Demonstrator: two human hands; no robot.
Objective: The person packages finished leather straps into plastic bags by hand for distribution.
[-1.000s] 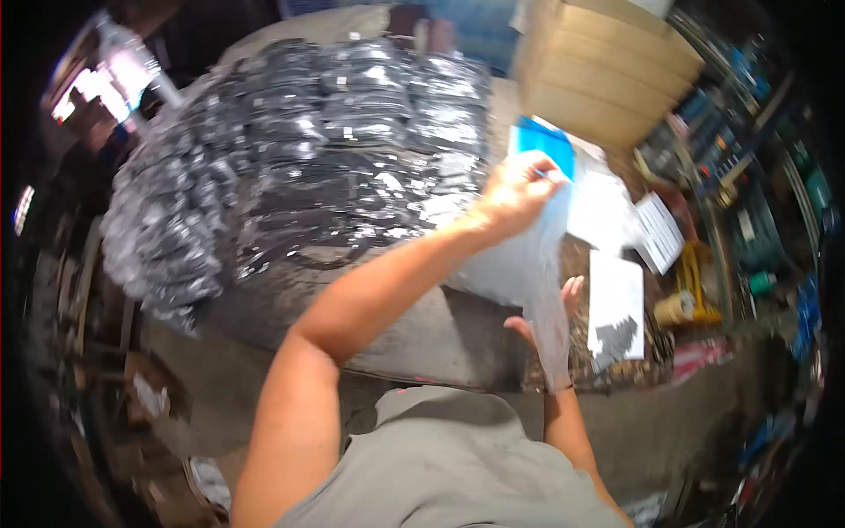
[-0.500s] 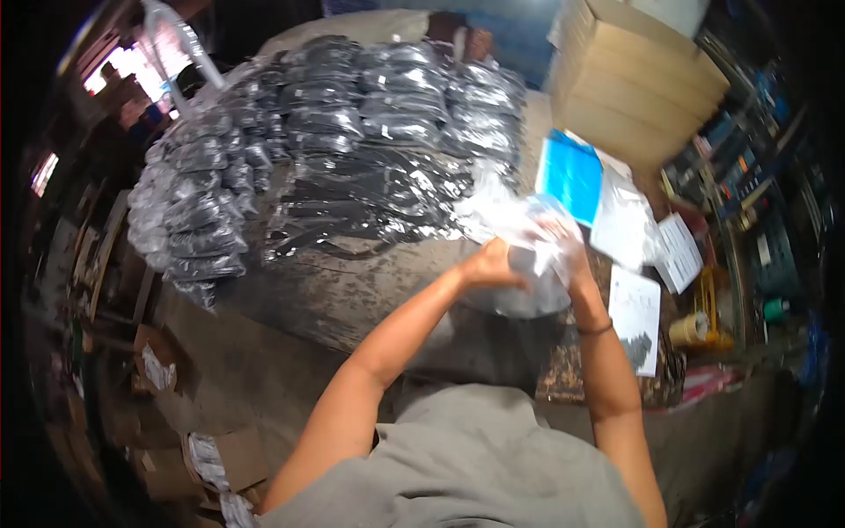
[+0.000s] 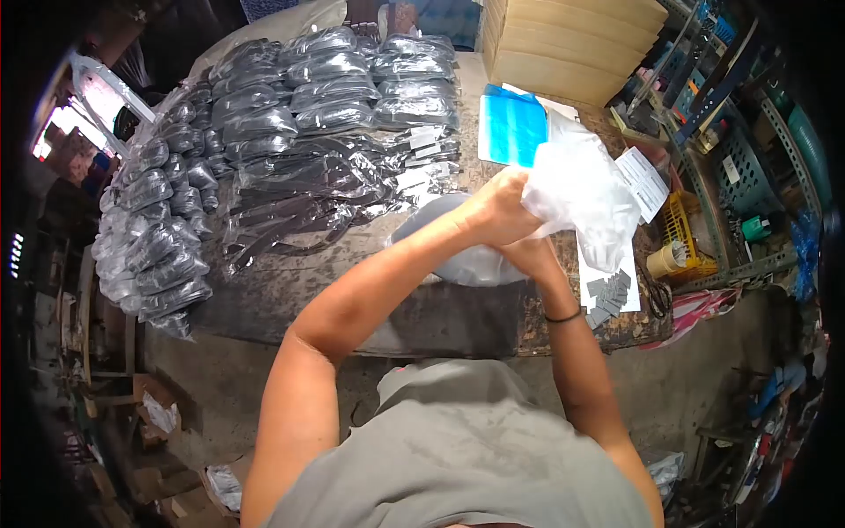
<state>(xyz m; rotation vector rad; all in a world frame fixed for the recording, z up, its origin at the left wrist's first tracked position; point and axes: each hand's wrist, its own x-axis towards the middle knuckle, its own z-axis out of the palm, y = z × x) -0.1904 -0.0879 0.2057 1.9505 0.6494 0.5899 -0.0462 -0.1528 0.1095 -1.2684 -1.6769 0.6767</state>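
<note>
My left hand (image 3: 503, 211) is closed on a clear plastic bag (image 3: 484, 267), its fingers wrapped round the gathered plastic. Just below it, my right hand (image 3: 531, 253) is also closed at the bag, partly hidden behind the left hand and wrist. The rounded body of the bag, with something dark grey inside, shows under my left forearm. Crumpled whitish plastic (image 3: 585, 194) spreads out to the right of my left hand. Left of the hands, flat clear packs of long black pieces (image 3: 308, 189) lie on the worn table (image 3: 352, 286).
Stacked filled bags (image 3: 330, 84) stand at the back and left. A blue packet (image 3: 513, 128), a tall cardboard box (image 3: 572, 48) and printed paper (image 3: 642, 183) are on the right. Small grey tags (image 3: 609, 297) lie near a yellow basket (image 3: 687, 238) and a tape roll (image 3: 666, 259).
The view has turned right. My hands have come together, left over right, on the bag; its filled body now points left and whitish plastic spreads to the right.
</note>
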